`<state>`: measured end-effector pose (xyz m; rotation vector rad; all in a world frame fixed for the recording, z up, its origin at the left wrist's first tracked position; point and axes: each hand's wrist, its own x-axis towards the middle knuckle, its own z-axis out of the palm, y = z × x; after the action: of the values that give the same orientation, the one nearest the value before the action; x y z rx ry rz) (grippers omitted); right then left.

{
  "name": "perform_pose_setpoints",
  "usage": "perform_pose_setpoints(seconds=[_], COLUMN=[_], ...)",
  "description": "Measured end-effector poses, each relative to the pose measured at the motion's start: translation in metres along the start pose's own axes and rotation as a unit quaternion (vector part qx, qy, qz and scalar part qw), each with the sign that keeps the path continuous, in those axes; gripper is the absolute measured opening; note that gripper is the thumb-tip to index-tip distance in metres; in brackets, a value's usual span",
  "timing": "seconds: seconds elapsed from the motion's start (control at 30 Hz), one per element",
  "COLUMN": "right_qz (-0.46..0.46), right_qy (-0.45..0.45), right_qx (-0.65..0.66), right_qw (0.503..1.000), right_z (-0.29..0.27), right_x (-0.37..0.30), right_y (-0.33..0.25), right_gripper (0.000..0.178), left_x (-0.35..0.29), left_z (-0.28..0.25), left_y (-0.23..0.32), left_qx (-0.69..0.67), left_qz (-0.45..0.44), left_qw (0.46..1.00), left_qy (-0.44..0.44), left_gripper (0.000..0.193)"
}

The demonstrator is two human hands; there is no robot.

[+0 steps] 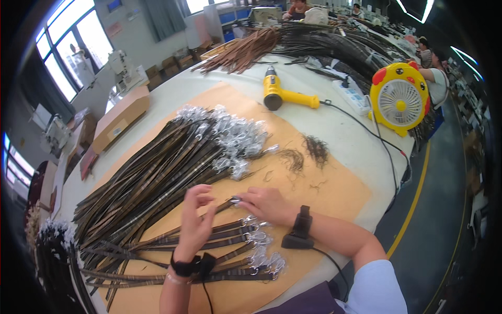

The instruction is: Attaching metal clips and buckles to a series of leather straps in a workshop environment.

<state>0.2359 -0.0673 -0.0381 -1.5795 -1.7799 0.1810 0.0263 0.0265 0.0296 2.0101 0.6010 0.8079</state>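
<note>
My right hand point(267, 205) pinches the metal-fitted end of a dark brown strap point(224, 206) above the brown paper. Its fingertips partly cover the fitting. Just left of it, my left hand point(197, 222) is raised with thumb and fingers apart, holding nothing. Under and in front of my hands lie several straps point(225, 244) in a loose row, their metal hooks point(260, 246) in clear wrapping pointing right. Beyond my left hand spreads a large bundle of similar straps point(151, 167), with wrapped hooks point(235, 135) heaped at its far end.
Brown paper point(345, 186) covers part of the white table point(345, 131). Loose dark threads point(315, 150) lie on it. Farther off are a yellow heat gun point(282, 95) with a black cord, a yellow fan point(400, 99), a power strip point(355, 99) and brown strips point(246, 49). People work in the background.
</note>
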Motion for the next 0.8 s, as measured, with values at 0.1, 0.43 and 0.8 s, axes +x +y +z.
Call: perform_pose_setpoints(seconds=[0.1,0.43,0.8], right_qz=[-0.001,0.012,0.019], right_qy=[0.033,0.040,0.013], right_qx=[0.032,0.052,0.025], right_qw=[0.999,0.998,0.999], right_z=[0.014,0.017,0.020], right_x=[0.003,0.005,0.001], right_y=[0.004,0.005,0.008], right_gripper=[0.022,0.023,0.025], left_x=[-0.027,0.004,0.013], left_z=[-0.063,-0.037,-0.024], left_y=[0.110,0.126,0.119], left_qx=[-0.001,0.015,0.012], left_qz=[0.233,0.269,0.230], left_qw=[0.912,0.937,0.950], left_qy=[0.336,0.223,0.212], left_gripper=[0.027,0.025,0.023])
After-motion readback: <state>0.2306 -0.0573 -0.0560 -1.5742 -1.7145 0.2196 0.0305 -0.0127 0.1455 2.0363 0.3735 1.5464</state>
